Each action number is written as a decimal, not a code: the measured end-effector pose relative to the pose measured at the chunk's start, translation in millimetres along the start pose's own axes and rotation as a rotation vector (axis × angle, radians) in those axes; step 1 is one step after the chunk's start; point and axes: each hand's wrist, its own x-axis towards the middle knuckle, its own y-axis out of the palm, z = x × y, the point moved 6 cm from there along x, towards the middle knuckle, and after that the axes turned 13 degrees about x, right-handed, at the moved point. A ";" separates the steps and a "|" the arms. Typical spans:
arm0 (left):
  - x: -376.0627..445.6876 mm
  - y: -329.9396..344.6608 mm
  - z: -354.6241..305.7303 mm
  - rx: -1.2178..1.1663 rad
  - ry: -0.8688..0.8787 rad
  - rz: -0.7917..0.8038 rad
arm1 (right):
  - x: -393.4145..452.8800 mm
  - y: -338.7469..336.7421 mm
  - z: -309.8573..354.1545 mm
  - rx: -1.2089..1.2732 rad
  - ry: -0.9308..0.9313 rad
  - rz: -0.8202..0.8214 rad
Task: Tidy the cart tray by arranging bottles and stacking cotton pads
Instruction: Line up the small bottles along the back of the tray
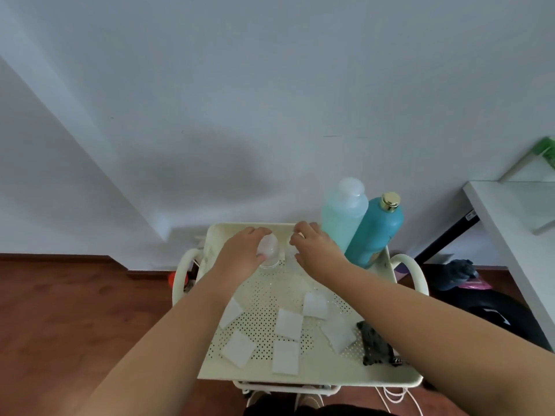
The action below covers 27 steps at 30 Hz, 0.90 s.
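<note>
Standing the small clear bottle (269, 250) upright at the tray's (300, 376) far edge is best done slowly; it is clasped by the left hand (244, 253), while the right hand's (315, 247) fingers curl beside it, contents unclear. Cotton pads (289, 323) lie scattered nearer.

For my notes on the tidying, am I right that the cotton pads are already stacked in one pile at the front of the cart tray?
Not quite: the head view shows the cotton pads at the front of the cart tray, but they are scattered singly across its perforated floor, not stacked in a pile.
</note>
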 end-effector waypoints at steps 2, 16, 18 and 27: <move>11.0 -0.1 -10.4 0.007 -0.002 -0.015 | 0.8 -3.7 -0.3 -0.084 0.006 -0.001; 28.9 3.8 -25.1 0.074 0.026 0.008 | 6.3 -5.8 -1.1 -0.071 0.158 0.014; 23.6 4.0 -21.9 0.157 0.048 0.023 | 3.4 -4.6 -1.9 -0.046 0.166 0.005; -38.3 -11.5 52.8 0.283 -0.087 0.214 | -3.9 5.3 2.2 -0.032 -0.059 -0.058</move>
